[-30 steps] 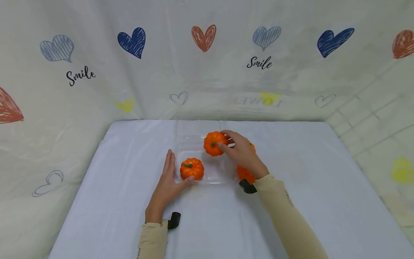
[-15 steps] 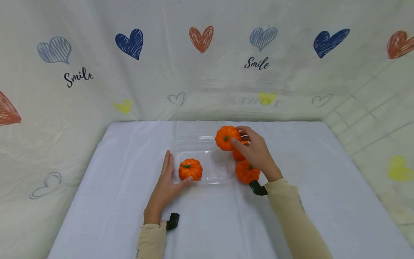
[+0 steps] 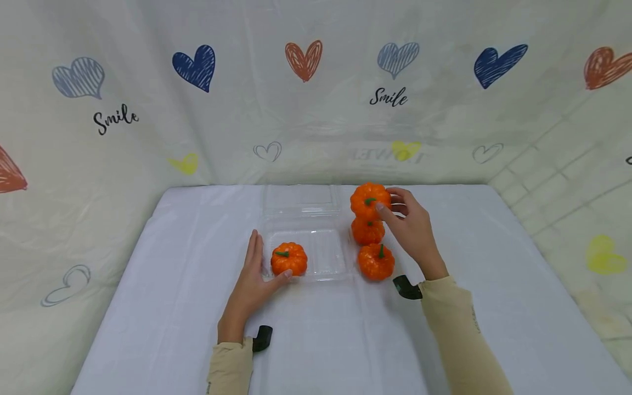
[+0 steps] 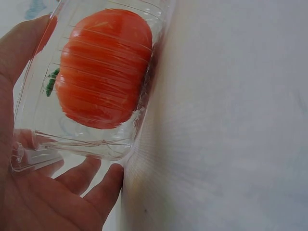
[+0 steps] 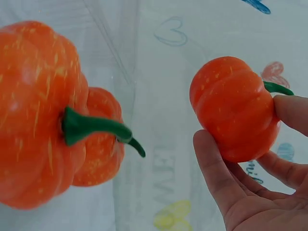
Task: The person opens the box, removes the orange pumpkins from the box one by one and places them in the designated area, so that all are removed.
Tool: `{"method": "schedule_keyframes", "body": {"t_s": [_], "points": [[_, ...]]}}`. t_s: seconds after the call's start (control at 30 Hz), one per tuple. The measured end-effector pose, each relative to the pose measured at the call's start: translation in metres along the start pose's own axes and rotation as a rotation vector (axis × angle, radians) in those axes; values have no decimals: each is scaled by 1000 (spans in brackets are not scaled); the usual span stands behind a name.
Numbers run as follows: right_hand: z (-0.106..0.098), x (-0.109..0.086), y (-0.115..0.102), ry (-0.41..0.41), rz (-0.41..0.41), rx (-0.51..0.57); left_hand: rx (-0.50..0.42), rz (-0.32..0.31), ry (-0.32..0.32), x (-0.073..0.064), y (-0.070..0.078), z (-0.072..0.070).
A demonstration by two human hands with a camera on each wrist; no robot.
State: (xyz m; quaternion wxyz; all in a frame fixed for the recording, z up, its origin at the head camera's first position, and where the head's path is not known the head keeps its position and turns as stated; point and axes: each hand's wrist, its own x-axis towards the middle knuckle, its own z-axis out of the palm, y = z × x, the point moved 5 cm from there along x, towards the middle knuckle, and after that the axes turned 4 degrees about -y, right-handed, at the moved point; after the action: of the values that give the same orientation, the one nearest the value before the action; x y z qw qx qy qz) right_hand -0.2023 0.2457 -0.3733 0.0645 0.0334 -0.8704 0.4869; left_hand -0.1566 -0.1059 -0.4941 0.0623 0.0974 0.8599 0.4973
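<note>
In the head view, my right hand (image 3: 412,227) grips a small orange toy pumpkin (image 3: 369,201) with a green stem. The right wrist view shows this pumpkin (image 5: 236,109) between thumb and fingers, off the table. My left hand (image 3: 249,291) rests against the left side of a clear plastic box (image 3: 328,277), fingers straight, thumb at its front edge. Inside the box's left part sits another pumpkin (image 3: 288,259), seen through the clear wall in the left wrist view. Right of the box stand two more pumpkins, a front one (image 3: 376,263) and a rear one (image 3: 367,232).
The box's clear lid (image 3: 302,198) lies folded back behind it, towards the table's far edge. A white cloth covers the table (image 3: 316,340). Behind it hangs a pale curtain (image 3: 326,120) printed with hearts and words.
My right hand has carried its pumpkin from over the box rightward and farther back, uncovering the two pumpkins beside the box. My left hand has stayed at the box.
</note>
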Motion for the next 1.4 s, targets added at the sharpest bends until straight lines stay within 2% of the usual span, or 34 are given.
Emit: {"method": "schedule_keyframes", "body": {"t_s": [0.2, 0.47, 0.67, 0.87, 1.1, 1.4], "points": [[-13, 0, 10, 58, 37, -25, -4, -7, -6, 0, 1, -1], [-23, -4, 35, 136, 66, -10, -11, -8, -11, 0, 2, -2], [-29, -12, 56, 193, 141, 0, -5, -15, -13, 0, 1, -2], [-30, -17, 79, 186, 222, 65, -9, -17, -7, -1, 0, -3], [-26, -24, 104, 147, 366, 56, -12, -8, -3, -1, -1, -4], [-22, -30, 122, 136, 495, 17, -26, -5, -12, 2, -3, -1]]}}
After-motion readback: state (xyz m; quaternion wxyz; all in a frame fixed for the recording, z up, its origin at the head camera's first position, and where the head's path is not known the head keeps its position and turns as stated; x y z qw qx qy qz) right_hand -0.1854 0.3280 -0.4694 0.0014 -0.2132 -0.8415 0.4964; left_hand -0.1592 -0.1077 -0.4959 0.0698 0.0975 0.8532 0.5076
